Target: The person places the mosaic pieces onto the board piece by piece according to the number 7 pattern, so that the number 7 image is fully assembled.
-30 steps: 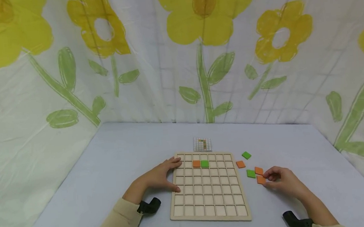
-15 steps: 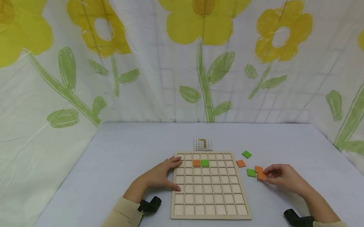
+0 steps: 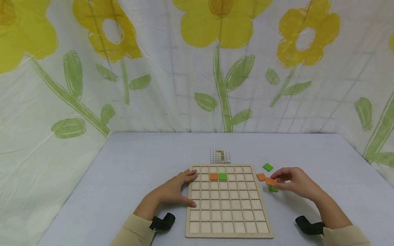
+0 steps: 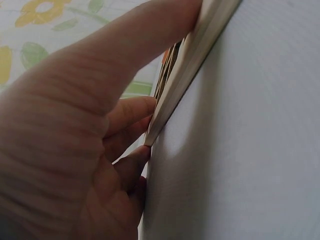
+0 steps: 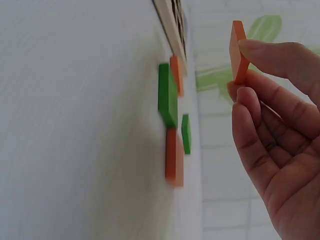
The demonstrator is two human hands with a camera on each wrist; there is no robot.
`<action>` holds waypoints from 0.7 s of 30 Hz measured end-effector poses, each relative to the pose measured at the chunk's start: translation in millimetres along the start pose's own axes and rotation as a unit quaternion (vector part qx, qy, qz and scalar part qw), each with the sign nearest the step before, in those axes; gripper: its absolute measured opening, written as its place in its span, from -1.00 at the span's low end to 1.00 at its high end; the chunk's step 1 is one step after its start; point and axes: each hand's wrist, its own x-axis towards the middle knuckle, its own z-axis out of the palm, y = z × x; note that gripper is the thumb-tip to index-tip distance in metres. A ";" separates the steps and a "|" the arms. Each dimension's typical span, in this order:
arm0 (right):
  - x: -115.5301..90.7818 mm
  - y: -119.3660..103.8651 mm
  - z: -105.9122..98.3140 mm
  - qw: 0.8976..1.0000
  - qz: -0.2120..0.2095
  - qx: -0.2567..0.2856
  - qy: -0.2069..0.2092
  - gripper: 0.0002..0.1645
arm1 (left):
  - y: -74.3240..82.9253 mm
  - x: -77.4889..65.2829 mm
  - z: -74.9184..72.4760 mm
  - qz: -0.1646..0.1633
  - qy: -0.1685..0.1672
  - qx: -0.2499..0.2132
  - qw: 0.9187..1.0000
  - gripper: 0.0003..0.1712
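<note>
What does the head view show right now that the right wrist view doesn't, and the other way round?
Only the head view shows the left hand touching the board, the pattern card beyond it, and the set orange tile and set green tile side by side in its cells.

Only the right wrist view shows a second loose orange tile on the table.

Both show the right hand pinching the held orange tile, two loose green tiles, another loose orange tile, part of the board and the flowered backdrop.

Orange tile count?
4: a placed tile on the board, a pinched tile in the right hand, and two on the table: a far tile and a near tile, hidden in the head view.
</note>
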 end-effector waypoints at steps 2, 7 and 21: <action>6.1 -3.3 3.8 1.000 -0.014 0.000 0.000 -0.74 | 0.2 0.1 0.1 -0.002 -0.001 0.002 1.000 0.10; 20.1 -13.7 16.0 0.999 -0.036 0.010 -0.006 -0.72 | 0.3 -1.4 0.3 -0.005 -0.003 -0.002 1.000 0.10; 60.5 -38.2 37.8 0.996 -0.063 0.034 -0.045 -0.67 | 2.4 -0.3 -0.8 0.000 0.002 -0.006 1.000 0.09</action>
